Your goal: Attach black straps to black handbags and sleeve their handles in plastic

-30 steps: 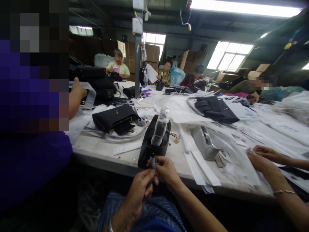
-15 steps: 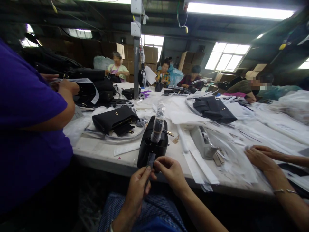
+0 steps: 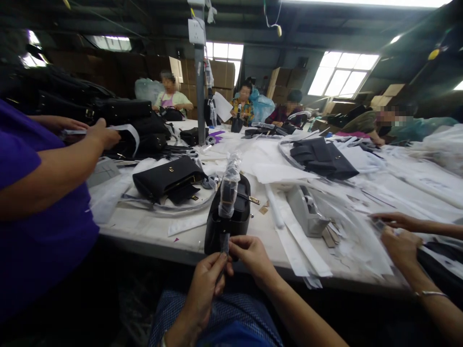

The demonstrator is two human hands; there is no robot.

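A black handbag (image 3: 240, 212) stands at the table's front edge, its end facing me. Its handle (image 3: 228, 190) is wrapped in clear plastic and rises from the top. From the near end comes a strap (image 3: 224, 242) with a clear plastic wrapping on it. My left hand (image 3: 211, 277) is closed on this strap, thumb on top. Beside it my right hand (image 3: 249, 255) pinches with thumb and forefinger at the strap's right edge; the fingertips hide exactly what is between them.
To the left lies another black handbag (image 3: 170, 178). A grey tape dispenser (image 3: 307, 212) and white strips (image 3: 294, 236) are to the right. A grey bag (image 3: 323, 156) lies farther back. A co-worker in purple (image 3: 47, 207) stands at left; another person's hands (image 3: 398, 238) work at right.
My hands stay at the strap with only small finger movement. The view has shifted slightly. The purple-sleeved co-worker's arms moved with a white strip, and the right-hand person's hands shifted.
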